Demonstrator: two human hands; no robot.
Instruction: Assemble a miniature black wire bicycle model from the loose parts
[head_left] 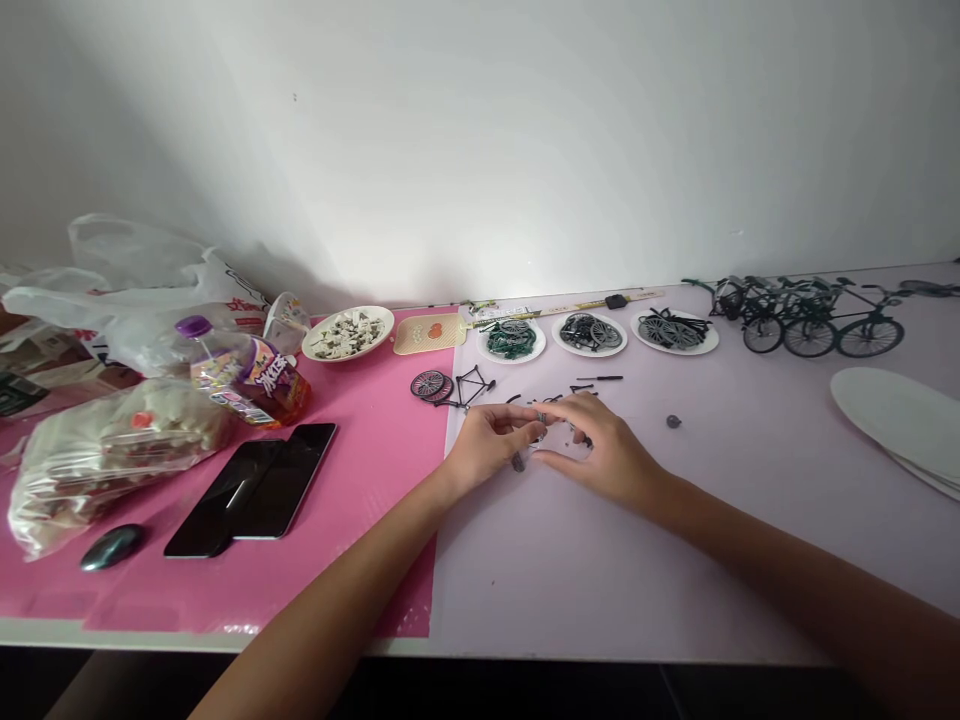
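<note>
My left hand is closed in a pinch around a small grey part, too small to name. Opposite it, my right hand reaches its index finger to the same part, while its thumb stands apart below. A second grey piece shows beneath the left fingers. Just beyond the left hand lie a dark model bicycle frame and black spoked wheels. Several small dark parts lie behind the hands, partly hidden by them. Farther back rests a thin black screwdriver-like tool.
White plates of parts line the wall. Assembled model bicycles stand at the back right, with stacked plates nearer. A small grey part lies right. Left are phones, a mouse, a drink bottle and bags.
</note>
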